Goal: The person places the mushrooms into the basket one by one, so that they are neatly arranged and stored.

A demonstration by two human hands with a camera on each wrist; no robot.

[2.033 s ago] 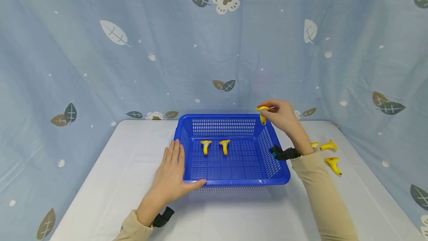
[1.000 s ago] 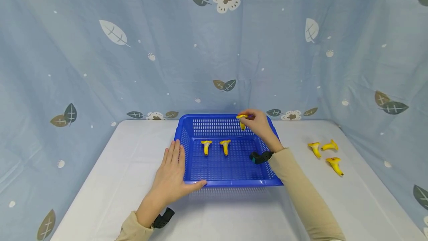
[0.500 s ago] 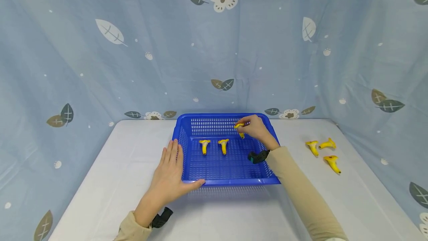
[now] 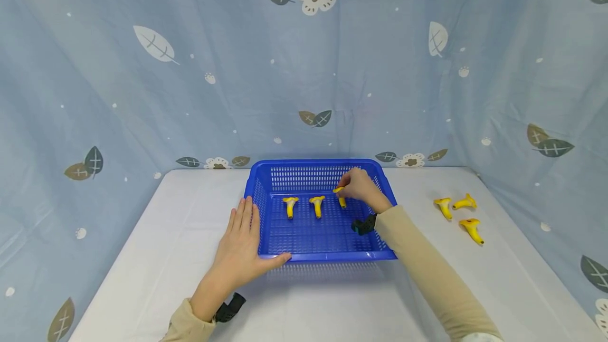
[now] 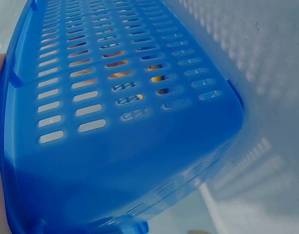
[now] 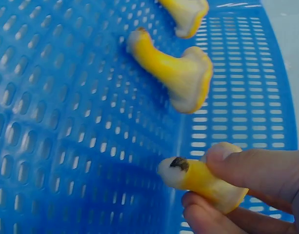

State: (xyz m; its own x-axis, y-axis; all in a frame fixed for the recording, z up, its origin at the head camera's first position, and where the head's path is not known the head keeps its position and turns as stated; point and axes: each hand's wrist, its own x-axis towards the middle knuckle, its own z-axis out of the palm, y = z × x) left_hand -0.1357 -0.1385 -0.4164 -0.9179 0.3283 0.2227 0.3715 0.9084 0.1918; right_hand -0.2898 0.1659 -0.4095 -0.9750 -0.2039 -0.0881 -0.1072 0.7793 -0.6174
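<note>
My right hand (image 4: 362,188) pinches a yellow mushroom (image 6: 200,180) by its stem between thumb and fingers, low inside the blue plastic basket (image 4: 328,256). The stem's dark-marked tip points down toward the basket floor. To its left, two like mushrooms lie on the floor in a row, a middle mushroom (image 4: 317,207) and a left mushroom (image 4: 291,207), caps toward the back wall. My left hand (image 4: 239,247) lies with straight fingers along the basket's left rim, thumb on the front rim. In the left wrist view the slotted basket wall (image 5: 129,146) fills most of the picture.
On the white table (image 4: 190,215), right of the basket, lie three more yellow mushrooms: a near one (image 4: 472,231), a left one (image 4: 444,208) and a far one (image 4: 464,202). A blue leaf-patterned curtain (image 4: 214,67) hangs behind and at both sides.
My right hand has carried its mushroom left over the basket's right side and then down toward the floor, level with the other two. The left hand has stayed on the rim.
</note>
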